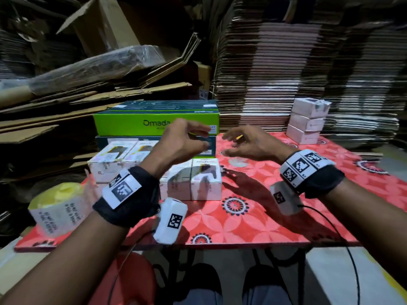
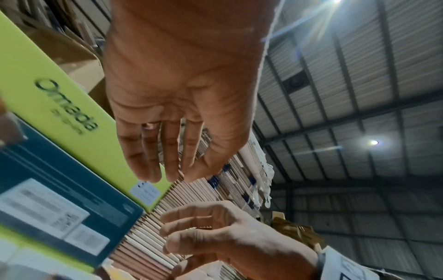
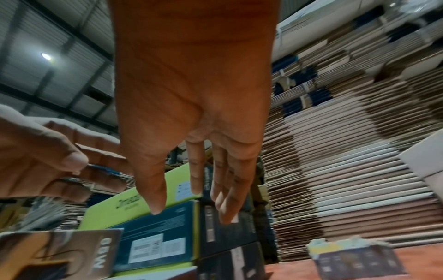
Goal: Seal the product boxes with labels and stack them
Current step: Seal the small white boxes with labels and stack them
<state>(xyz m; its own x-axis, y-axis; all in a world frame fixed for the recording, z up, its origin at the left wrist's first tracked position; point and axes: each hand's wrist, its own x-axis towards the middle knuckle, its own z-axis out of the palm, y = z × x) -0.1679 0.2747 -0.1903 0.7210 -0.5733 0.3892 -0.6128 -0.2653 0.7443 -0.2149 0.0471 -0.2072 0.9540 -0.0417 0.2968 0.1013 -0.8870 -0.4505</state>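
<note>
Far behind the table we see tall piles of flattened cardboard point(image 1: 308, 69). The table itself carries a red cloth with flower pattern point(image 1: 253, 223). At its far left side stands a big green box point(image 1: 141, 125) with the word "Omada" on its front; it lies on a dark blue box point(image 1: 211, 146) that has white printed stickers we cannot read. In front of these, several white product boxes point(image 1: 206, 183) stand together in rows, and three more white boxes are stacked point(image 1: 307, 122) at the far right. At the near left is a yellow roll of labels point(image 1: 55, 208); its print is too blurred for us to read. Our left hand point(image 1: 180, 142) and right hand point(image 1: 253, 144) hover above the table, near each other, fingers loose and spread, holding nothing that we can see. A thin yellow-orange strip point(image 1: 239, 136) shows near the right fingers; we cannot tell what it is.
</note>
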